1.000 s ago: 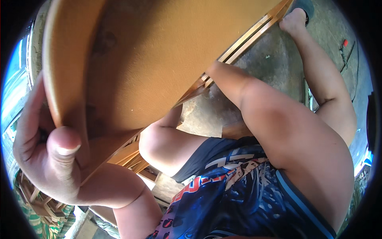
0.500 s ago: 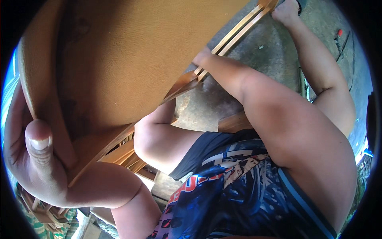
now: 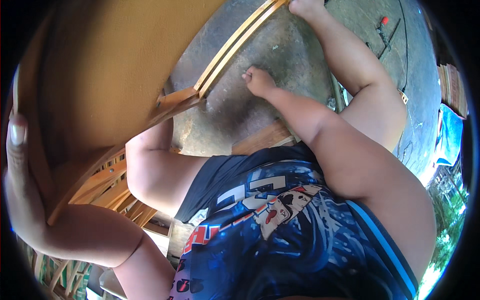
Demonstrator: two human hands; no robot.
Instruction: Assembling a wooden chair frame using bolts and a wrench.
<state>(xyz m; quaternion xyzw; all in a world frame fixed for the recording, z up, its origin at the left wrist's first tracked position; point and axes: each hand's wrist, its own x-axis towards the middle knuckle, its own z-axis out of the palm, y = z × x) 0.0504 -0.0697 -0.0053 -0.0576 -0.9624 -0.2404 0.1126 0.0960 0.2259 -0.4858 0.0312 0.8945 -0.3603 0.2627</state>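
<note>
1. Your left hand [image 3: 22, 200], near left, grips the edge of the tan rounded wooden chair seat [image 3: 100, 70], keeping it tilted up.
2. Farther right, your right hand [image 3: 259, 81] is fisted, empty, pressing the grey concrete floor [image 3: 300, 50], seemingly bracing.

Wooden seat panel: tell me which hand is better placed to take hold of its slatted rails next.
Right, probably. The right hand is a closed fist just beside the slatted rails, touching nothing visible. The left hand grips the wooden seat panel at its far edge.

head camera, looking steeply down, close
</note>
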